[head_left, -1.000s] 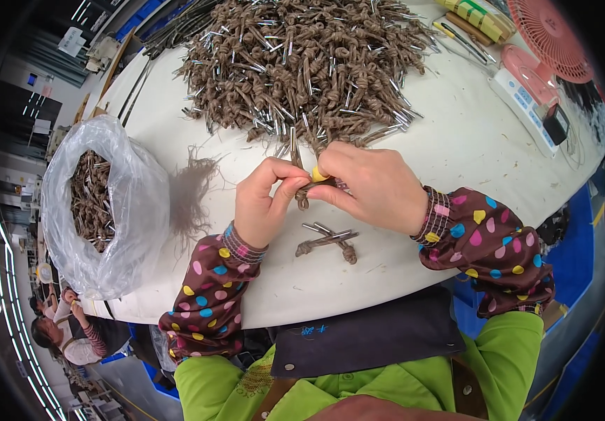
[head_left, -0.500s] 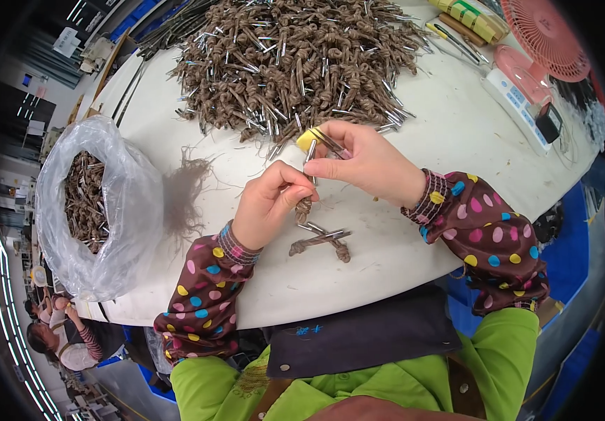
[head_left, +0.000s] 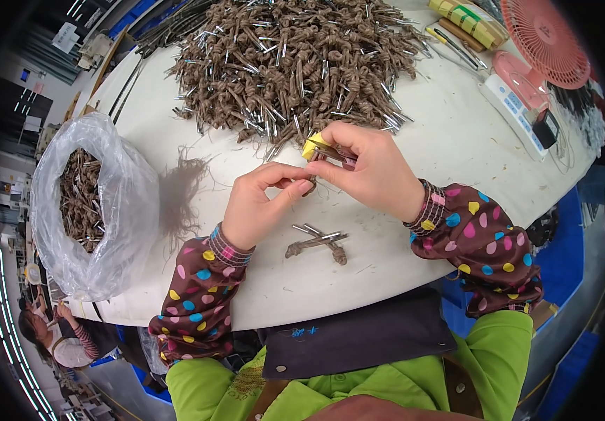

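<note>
My left hand (head_left: 264, 203) pinches a brown knotted cord (head_left: 310, 188) between thumb and forefinger; most of the cord is hidden by the fingers. Close against it, my right hand (head_left: 369, 165) is closed around small dark metal thread snips (head_left: 332, 150), whose blades point left toward the left fingertips. Something yellow (head_left: 312, 146) wraps the tip of a right finger. On the table below the hands lie two more knotted cords (head_left: 309, 243) with metal ends, crossed over each other. A big heap of the same knotted cords (head_left: 295, 70) spreads beyond my hands.
At the left stands a clear plastic bag (head_left: 130, 210) holding more knotted cords. Loose brown fibres (head_left: 184, 189) lie beside it. A pink fan (head_left: 546, 42), a white power strip (head_left: 516, 116) and pens (head_left: 456, 45) occupy the far right. Another person (head_left: 64, 344) sits at the lower left.
The cord's knot, which hung below my left fingers, is now up at the fingertips and mostly covered. My right hand has turned, bringing the snips lower and flatter beside the left fingertips.
</note>
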Tool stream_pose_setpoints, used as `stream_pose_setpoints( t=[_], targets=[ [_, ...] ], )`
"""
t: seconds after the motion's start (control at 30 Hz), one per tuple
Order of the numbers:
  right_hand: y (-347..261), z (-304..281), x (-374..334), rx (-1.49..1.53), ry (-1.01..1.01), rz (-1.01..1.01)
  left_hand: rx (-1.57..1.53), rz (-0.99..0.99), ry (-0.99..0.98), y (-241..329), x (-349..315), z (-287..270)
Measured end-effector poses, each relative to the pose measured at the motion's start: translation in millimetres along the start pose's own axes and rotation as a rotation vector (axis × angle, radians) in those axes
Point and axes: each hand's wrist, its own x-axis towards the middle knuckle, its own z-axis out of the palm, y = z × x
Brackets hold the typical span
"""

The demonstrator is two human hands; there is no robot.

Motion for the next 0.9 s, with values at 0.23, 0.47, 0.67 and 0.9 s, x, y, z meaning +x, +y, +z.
stream_pose_setpoints(
  t=[0.23, 0.47, 0.67, 0.9],
  targets=[
    [3, 7, -1, 0.081, 0.059, 0.000, 0.075, -0.002, 0.061, 8, -4, -1],
    [17, -3, 10, 0.228, -0.045, 0.147, -0.157, -0.014, 0.041, -5, -6, 2],
    [13, 2, 6, 0.356, -0.130, 0.046, -0.636, -0.088, -0.311, 2, -4, 5],
    [0, -11, 3, 0.100, 0.139, -0.077, -0.343, 0.134, -0.046, -12, -1, 1]
  ],
)
